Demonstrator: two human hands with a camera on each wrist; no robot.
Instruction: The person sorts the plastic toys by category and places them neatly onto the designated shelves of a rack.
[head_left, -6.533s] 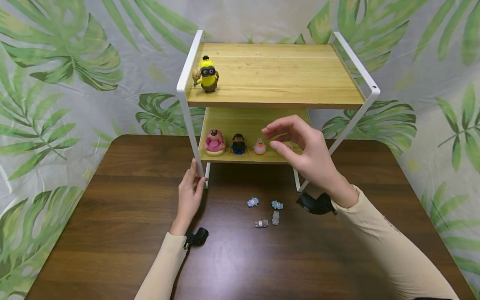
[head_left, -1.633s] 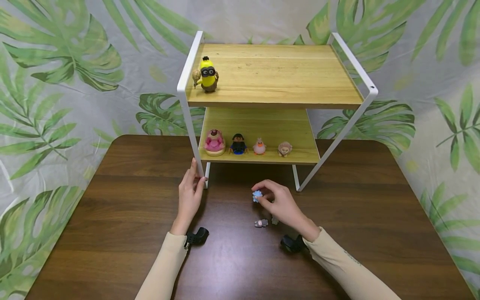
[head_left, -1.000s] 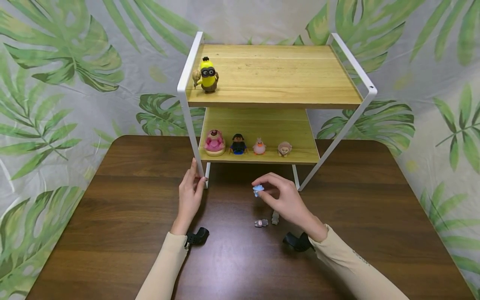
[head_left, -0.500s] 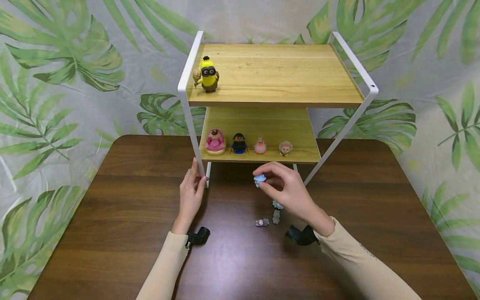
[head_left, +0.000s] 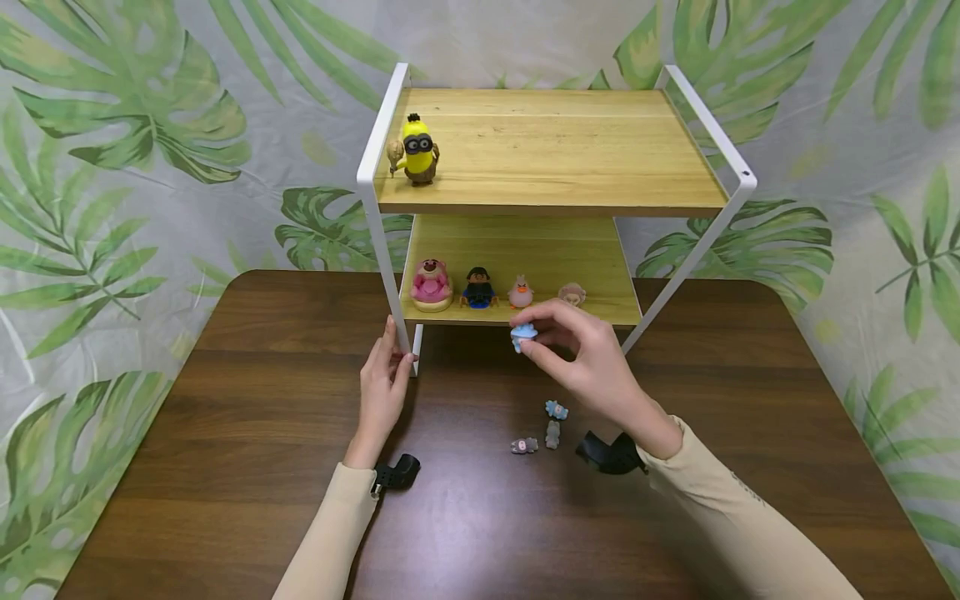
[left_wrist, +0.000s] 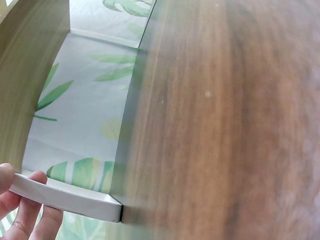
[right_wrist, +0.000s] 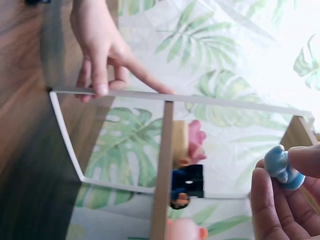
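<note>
My right hand (head_left: 596, 358) pinches a small light-blue figurine (head_left: 522, 334) between thumb and fingertips, just in front of the lower shelf board's front edge. In the right wrist view the figurine (right_wrist: 282, 167) sits between thumb and fingers. My left hand (head_left: 382, 396) holds the left leg of the white-framed shelf rack (head_left: 386, 258), thumb on one side and fingers on the other, as the left wrist view shows at the white frame (left_wrist: 70, 199). Below my right hand lie another blue figurine (head_left: 557, 409) and two grey figurines, one upright in view (head_left: 552, 434) and one sideways (head_left: 524, 446).
On the lower board (head_left: 480, 237) stand a pink bear (head_left: 431, 286), a dark-bearded figure (head_left: 478, 288), a pink duck-like toy (head_left: 521, 292) and a partly covered pale-pink toy (head_left: 573, 293). A yellow Minion (head_left: 417, 150) stands on the top board (head_left: 562, 150). The brown table (head_left: 262, 433) lies beneath.
My right hand has picked up the left blue figurine from the table and raised it toward the lower board. The pale-pink toy now stands on that board. My left hand stays put.
</note>
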